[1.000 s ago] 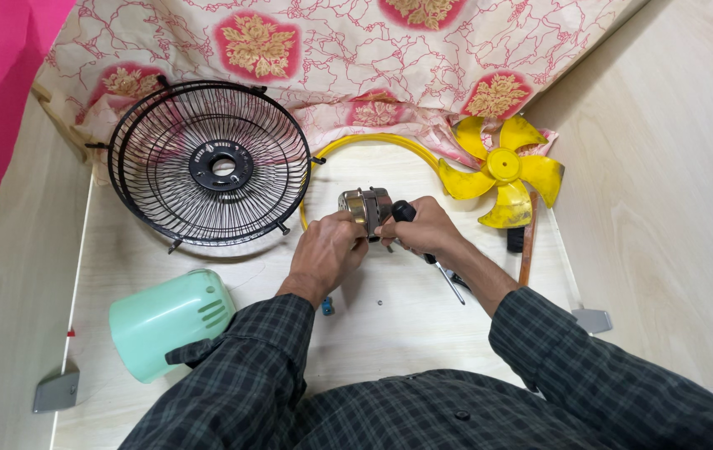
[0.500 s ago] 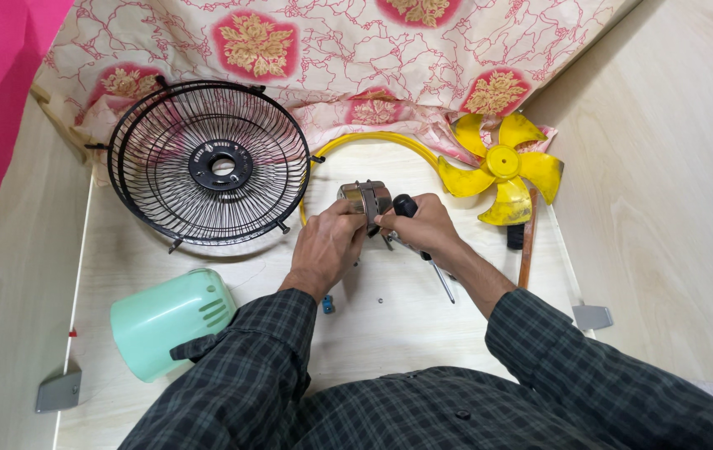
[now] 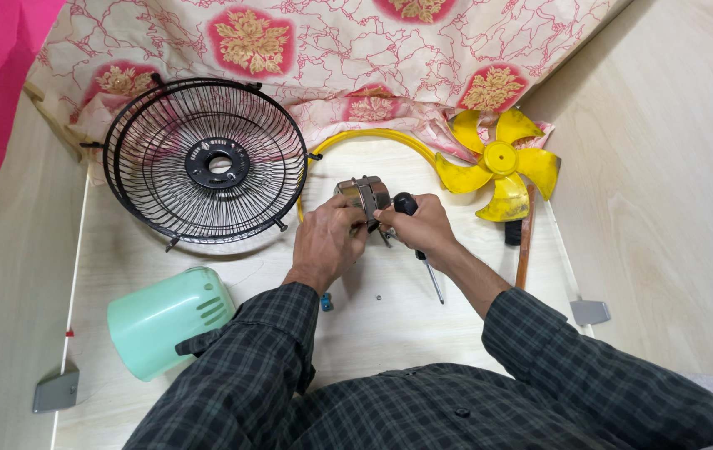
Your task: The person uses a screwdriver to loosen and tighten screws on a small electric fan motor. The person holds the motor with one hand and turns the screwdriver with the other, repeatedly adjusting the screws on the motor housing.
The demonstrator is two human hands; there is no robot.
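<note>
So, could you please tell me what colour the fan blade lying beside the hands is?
The fan blade is yellow, shown clearly in the head view.

Dark green-and-black plaid long-sleeved cotton shirt, small dark button on front. Cuffs ending at wrists. Bare left hand, bare right hand; no gloves, rings, watch.

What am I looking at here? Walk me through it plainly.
This is one picture from a camera worn on a person's head, looking down at their own bare hands over a pale table. The left hand and right hand both grip a small metal fan motor; the right hand also holds a black-handled screwdriver. Around them lie a black wire fan guard, a yellow fan blade, a yellow ring, a mint-green plastic housing and a floral cloth.
</note>
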